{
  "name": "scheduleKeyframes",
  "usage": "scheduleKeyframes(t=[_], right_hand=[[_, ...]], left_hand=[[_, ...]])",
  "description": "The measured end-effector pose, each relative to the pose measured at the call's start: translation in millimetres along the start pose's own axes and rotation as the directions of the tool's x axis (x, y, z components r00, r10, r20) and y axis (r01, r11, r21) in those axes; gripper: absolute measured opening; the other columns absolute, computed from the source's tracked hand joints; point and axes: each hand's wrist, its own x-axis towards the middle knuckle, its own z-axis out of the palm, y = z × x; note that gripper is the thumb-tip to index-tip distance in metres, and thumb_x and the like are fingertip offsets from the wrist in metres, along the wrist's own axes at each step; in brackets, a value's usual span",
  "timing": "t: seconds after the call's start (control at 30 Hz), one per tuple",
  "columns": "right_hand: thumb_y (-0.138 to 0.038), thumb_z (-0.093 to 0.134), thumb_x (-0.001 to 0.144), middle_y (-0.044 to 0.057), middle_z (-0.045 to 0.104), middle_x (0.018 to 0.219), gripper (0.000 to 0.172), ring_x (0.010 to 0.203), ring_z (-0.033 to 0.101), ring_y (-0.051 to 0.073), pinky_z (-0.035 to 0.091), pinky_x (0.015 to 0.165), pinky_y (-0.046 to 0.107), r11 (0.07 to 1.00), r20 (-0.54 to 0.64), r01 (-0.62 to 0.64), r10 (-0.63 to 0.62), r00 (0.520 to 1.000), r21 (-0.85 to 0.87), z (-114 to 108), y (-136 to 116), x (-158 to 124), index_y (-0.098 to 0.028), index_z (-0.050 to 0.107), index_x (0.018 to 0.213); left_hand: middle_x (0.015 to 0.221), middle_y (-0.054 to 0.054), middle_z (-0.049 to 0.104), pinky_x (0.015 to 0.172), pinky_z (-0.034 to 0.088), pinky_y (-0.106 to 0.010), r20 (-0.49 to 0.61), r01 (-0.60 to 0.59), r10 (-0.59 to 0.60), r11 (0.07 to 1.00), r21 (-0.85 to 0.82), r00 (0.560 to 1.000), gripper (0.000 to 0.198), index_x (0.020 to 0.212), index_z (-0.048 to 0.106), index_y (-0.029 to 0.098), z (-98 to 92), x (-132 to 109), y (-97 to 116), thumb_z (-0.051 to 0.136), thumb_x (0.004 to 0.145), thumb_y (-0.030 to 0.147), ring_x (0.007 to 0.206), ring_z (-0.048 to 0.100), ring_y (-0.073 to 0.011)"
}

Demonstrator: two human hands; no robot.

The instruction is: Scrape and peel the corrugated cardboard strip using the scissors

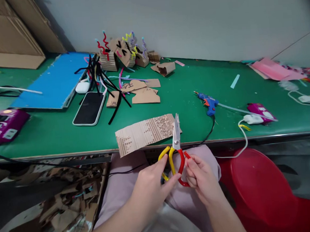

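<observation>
A pair of scissors [176, 132] points away from me at the table's front edge, blades together. One handle loop is yellow and the other red. My left hand [151, 181] holds the yellow loop, thumb stretched toward the red one. Closed around the outer side of the red loop is my right hand [200, 178]. Just left of the blades lies a strip of corrugated cardboard [142, 134], its ridges partly exposed and its near left corner over the edge. The blade tips overlap the strip's right end in view; whether they touch it I cannot tell.
On the green table [180, 93] lie a phone [89, 108], black pipe cleaners [114, 111], cardboard pieces [145, 95] and a blue glue gun [209, 104] with its cord. Cardboard figures [122, 53] stand behind. A red stool [261, 179] is at right; cardboard scraps [66, 212] lie below left.
</observation>
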Motion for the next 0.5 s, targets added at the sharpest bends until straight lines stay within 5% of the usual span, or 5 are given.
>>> scheduleKeyframes(t=[0.2,0.33,0.5], right_hand=[[-0.048,0.063,0.075,-0.013,0.022,0.044,0.035,0.037,0.012,0.0,0.012,0.034,0.014,0.999,0.017,-0.009,0.01,1.0,-0.053,-3,-7,-13,-0.018,0.046,0.067],[-0.051,0.062,0.074,-0.013,0.023,0.042,0.036,0.035,0.013,0.0,0.012,0.033,0.014,0.998,0.014,-0.029,0.03,0.999,-0.056,0,-12,-29,-0.018,0.048,0.068],[-0.053,0.054,0.079,-0.012,0.027,0.041,0.034,0.03,0.019,0.001,0.023,0.03,0.014,0.999,0.091,0.028,-0.024,0.996,-0.045,17,-21,-43,-0.019,0.054,0.076]], left_hand=[[0.111,-0.019,0.065,0.078,0.056,-0.036,0.006,-0.046,0.046,0.997,0.067,0.999,0.052,0.123,0.044,0.009,0.9,-6,2,0.056,0.081,0.037,0.096,0.066,-0.0263],[0.127,-0.02,0.053,0.091,0.05,-0.043,0.063,0.05,-0.049,0.999,-0.019,0.997,0.067,0.132,0.028,0.013,2.5,-9,7,0.059,0.077,0.035,0.115,0.054,-0.0291],[0.112,-0.011,0.056,0.076,0.055,-0.033,0.045,0.25,-0.247,0.939,-0.235,0.968,0.073,0.133,0.02,0.018,7.3,-2,23,0.061,0.074,0.031,0.084,0.063,-0.0173]])
